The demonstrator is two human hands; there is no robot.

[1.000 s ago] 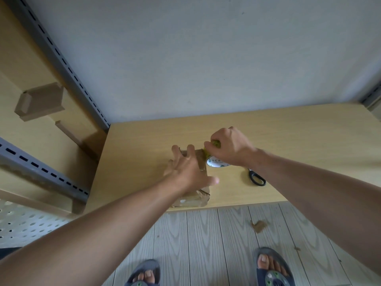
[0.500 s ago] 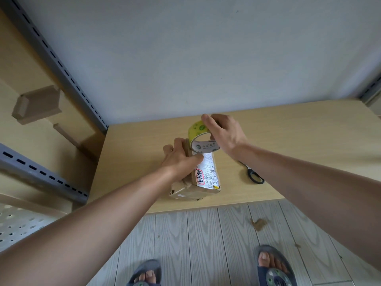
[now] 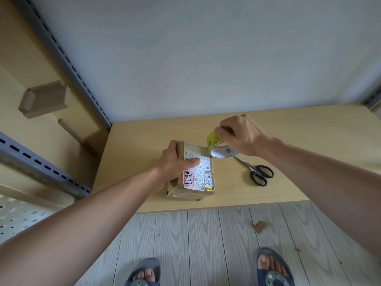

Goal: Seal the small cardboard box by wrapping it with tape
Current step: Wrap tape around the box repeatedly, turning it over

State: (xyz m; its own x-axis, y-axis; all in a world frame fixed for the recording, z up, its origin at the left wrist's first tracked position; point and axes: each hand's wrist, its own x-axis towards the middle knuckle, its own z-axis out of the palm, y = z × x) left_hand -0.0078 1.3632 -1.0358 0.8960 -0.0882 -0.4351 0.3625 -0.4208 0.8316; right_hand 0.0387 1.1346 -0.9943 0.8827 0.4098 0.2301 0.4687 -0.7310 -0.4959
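Left hand (image 3: 175, 162) clamps the small cardboard box (image 3: 199, 182); right hand (image 3: 241, 135), at 2 o'clock, pinches the tape roll (image 3: 216, 146), best pulled taut and level to avoid wrinkles.

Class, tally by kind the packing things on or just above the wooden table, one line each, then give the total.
Cardboard box: 1
Tape roll: 1
Scissors: 1
Total: 3
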